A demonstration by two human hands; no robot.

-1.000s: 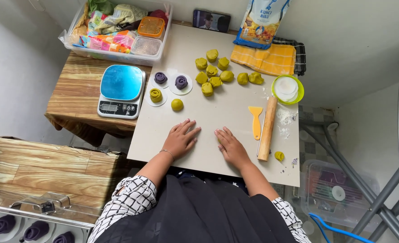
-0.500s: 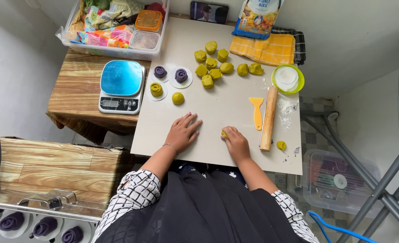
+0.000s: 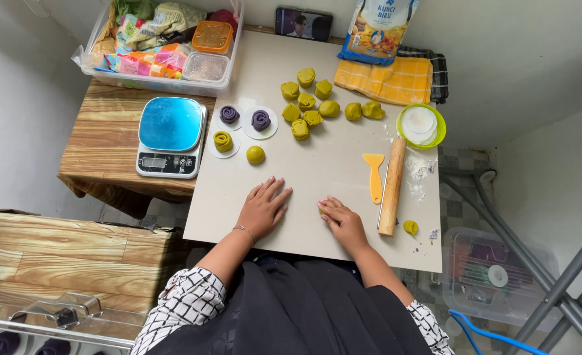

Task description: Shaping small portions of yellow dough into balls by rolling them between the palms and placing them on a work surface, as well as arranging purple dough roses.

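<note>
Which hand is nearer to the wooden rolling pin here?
The right hand. It lies flat on the board just left of the wooden rolling pin, near its lower end. The left hand rests palm-down further left, beyond the right hand.

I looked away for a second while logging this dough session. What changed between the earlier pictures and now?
The right hand, flat and bare on the board a second ago, now covers a small yellow-green dough piece, pressing it under its fingers. The left hand stays flat on the board. The rolling pin, yellow scraper, dough balls and scale are unchanged.
</note>
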